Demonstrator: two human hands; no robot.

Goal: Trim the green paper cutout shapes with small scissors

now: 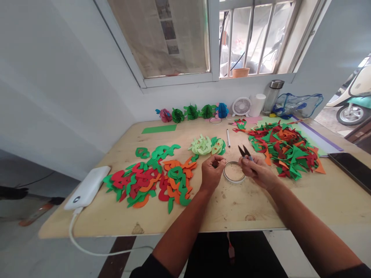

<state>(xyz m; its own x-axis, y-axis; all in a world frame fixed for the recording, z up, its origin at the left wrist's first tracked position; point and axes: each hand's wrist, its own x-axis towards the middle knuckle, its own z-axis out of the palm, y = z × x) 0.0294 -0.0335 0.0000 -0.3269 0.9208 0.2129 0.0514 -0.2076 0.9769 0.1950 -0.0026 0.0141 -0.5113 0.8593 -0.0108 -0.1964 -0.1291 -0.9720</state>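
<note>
My right hand [256, 170] is closed around small scissors [245, 151] with dark blades and a bit of blue at the handle. Their blades stand apart and point up and away from me. To the left, my left hand [213, 171] is closed in a pinch; a tiny speck shows at its fingertips, too small to name. Between and just below both hands lies a thin pale ring [234, 180], like a narrow tape roll, flat on the wooden table [203, 220]. Beyond my left hand sit light green paper cut-outs [200, 145].
Curly paper cut-outs [145, 177] spread at left; a heap of paper scraps [286, 146] lies at right. Paper honeycomb turtles [191, 112] line the wall beside a small fan [241, 106]. A pen [228, 138], phone [352, 170] and cabled power bank [88, 187] also lie here.
</note>
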